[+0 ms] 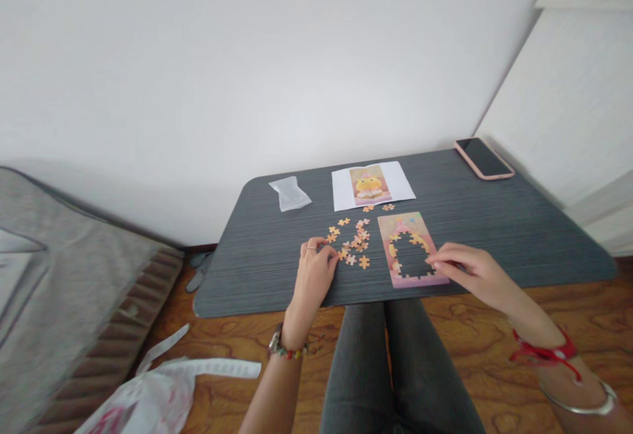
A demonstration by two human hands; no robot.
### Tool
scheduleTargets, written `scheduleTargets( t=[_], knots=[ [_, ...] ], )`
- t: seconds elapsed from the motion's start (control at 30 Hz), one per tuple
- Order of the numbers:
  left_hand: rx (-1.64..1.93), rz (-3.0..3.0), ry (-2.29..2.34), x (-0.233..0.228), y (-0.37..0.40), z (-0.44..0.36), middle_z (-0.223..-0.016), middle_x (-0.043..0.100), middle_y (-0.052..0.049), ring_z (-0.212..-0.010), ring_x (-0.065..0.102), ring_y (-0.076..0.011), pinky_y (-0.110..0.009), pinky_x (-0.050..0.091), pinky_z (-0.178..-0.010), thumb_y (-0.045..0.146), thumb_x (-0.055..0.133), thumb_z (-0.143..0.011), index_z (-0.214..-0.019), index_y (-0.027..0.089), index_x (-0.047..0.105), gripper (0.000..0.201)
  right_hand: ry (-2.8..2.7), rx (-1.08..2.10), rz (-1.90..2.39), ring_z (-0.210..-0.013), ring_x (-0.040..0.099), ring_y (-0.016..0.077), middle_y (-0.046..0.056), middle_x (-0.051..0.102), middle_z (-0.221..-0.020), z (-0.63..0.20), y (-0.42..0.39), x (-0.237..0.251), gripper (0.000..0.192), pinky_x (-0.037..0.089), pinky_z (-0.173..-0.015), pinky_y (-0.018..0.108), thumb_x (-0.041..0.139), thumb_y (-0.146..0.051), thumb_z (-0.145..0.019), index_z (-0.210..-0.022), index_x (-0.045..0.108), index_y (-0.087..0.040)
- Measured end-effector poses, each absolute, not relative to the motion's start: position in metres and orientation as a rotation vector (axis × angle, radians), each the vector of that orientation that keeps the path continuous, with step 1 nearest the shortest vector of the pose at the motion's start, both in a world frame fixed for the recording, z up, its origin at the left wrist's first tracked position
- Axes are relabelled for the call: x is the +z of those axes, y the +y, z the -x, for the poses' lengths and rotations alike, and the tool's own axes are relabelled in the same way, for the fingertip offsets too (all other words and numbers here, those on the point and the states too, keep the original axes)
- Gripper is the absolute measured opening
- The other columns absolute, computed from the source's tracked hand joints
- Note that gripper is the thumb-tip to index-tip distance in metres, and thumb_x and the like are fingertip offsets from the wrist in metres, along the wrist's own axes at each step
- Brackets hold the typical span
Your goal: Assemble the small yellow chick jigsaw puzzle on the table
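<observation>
A partly assembled jigsaw puzzle [420,281] lies near the table's front edge, its border joined around a large open gap in the middle. My right hand [462,266] is at the puzzle's right side, thumb and forefinger pinched together over the inner edge of the gap. Whatever is between those fingertips is too small to make out. To the left, loose puzzle pieces [364,262] lie scattered in a loose cluster. My left hand [316,268] rests at the cluster's left edge, thumb and forefinger closed on a yellowish puzzle piece [342,255].
Behind the puzzle lies a creased white sheet with a printed picture [370,185] of a yellow figure. A clear plastic bag [291,194] is at back left, a pink-cased phone [484,158] at back right. The dark table [237,256] meets a white wall. A plastic bag [153,398] sits on the floor.
</observation>
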State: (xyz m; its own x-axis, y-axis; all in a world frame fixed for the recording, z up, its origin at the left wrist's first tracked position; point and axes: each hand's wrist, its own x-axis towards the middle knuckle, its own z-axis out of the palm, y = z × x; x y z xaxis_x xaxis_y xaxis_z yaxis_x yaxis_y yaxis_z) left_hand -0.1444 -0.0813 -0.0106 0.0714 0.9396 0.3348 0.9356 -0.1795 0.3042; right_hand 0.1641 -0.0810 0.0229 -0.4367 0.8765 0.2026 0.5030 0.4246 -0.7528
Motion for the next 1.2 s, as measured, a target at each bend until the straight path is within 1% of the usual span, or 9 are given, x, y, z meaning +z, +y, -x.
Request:
scheduleTargets(
  t=[0.07,0.2,0.3,0.43,0.6,0.8,0.97,1.1,1.2],
  knots=[
    [0.738,-2.29,2.012,-0.012,-0.081,0.144,-0.099,0.051,-0.007,-0.094,0.048,-0.0225,-0.043,0.045,-0.087,0.014,0.06,-0.076,-0.072,0.019,0.063,0.007,-2.087,0.824,1.159,-0.079,0.062,0.0181,0.007,0.068,-0.084,-0.163,-0.084,0.023,0.027,0.048,-0.07,0.029,0.047,-0.036,-0.087,-0.086,0.069,-0.022],
    [0.753,-2.299,1.999,-0.013,-0.079,0.144,-0.099,0.05,-0.006,-0.094,0.048,-0.0225,-0.042,0.045,-0.088,0.015,0.062,-0.076,-0.08,0.02,0.064,0.007,-2.093,0.817,1.16,-0.081,0.062,0.0175,0.005,0.068,-0.087,-0.159,-0.086,0.02,0.025,0.048,-0.071,0.028,0.047,-0.034,-0.088,-0.086,0.069,-0.022],
    [0.736,-2.303,1.979,-0.013,-0.078,0.144,-0.1,0.05,-0.007,-0.094,0.048,-0.0224,-0.042,0.045,-0.089,0.014,0.062,-0.075,-0.076,0.019,0.063,0.006,-2.099,0.801,1.157,-0.081,0.063,0.0173,0.005,0.069,-0.087,-0.158,-0.087,0.017,0.024,0.048,-0.071,0.028,0.048,-0.033,-0.087,-0.085,0.069,-0.023],
    [0.733,-2.301,1.995,-0.012,-0.079,0.144,-0.101,0.051,-0.007,-0.094,0.048,-0.0231,-0.043,0.045,-0.088,0.012,0.06,-0.076,-0.07,0.018,0.062,0.008,-2.116,0.784,1.157,-0.082,0.063,0.018,0.005,0.069,-0.088,-0.156,-0.09,0.013,0.024,0.049,-0.072,0.028,0.047,-0.034,-0.088,-0.085,0.069,-0.023],
    [0.748,-2.31,1.992,-0.012,-0.078,0.142,-0.102,0.051,-0.007,-0.094,0.048,-0.0226,-0.042,0.045,-0.089,0.013,0.059,-0.077,-0.077,0.019,0.064,0.008,-2.13,0.79,1.152,-0.083,0.063,0.0184,0.005,0.07,-0.089,-0.153,-0.091,0.009,0.023,0.05,-0.072,0.029,0.049,-0.032,-0.087,-0.086,0.069,-0.023],
    [0.719,-2.331,1.976,-0.015,-0.075,0.143,-0.102,0.051,-0.008,-0.095,0.048,-0.0231,-0.044,0.045,-0.089,0.012,0.059,-0.077,-0.071,0.017,0.064,0.009,-2.138,0.763,1.127,-0.081,0.063,0.0176,0.005,0.07,-0.087,-0.149,-0.092,0.01,0.023,0.049,-0.07,0.028,0.047,-0.028,-0.087,-0.086,0.069,-0.022],
    [0.792,-2.326,1.968,-0.006,-0.078,0.141,-0.103,0.051,-0.009,-0.095,0.048,-0.0234,-0.043,0.045,-0.088,0.012,0.059,-0.078,-0.073,0.016,0.063,0.008,-2.17,0.75,1.098,-0.079,0.063,0.0167,0.004,0.069,-0.086,-0.146,-0.092,0.013,0.021,0.049,-0.067,0.026,0.048,-0.026,-0.087,-0.086,0.069,-0.022],
    [0.883,-2.36,1.885,0.011,-0.079,0.122,-0.103,0.05,-0.008,-0.097,0.047,-0.0229,-0.043,0.045,-0.088,0.013,0.06,-0.078,-0.076,0.017,0.063,0.005,-2.148,0.638,1.139,-0.075,0.063,0.0164,0.004,0.069,-0.084,-0.139,-0.088,0.013,0.02,0.049,-0.065,0.026,0.048,-0.025,-0.087,-0.087,0.068,-0.021],
    [0.918,-2.454,1.725,0.02,-0.071,0.097,-0.105,0.049,-0.008,-0.099,0.047,-0.0217,-0.041,0.045,-0.089,0.013,0.057,-0.081,-0.077,0.016,0.061,0.006,-2.093,0.497,1.175,-0.079,0.063,0.0178,0.006,0.068,-0.088,-0.134,-0.079,0.007,0.019,0.049,-0.069,0.028,0.049,-0.023,-0.086,-0.089,0.067,-0.019]
  ],
)
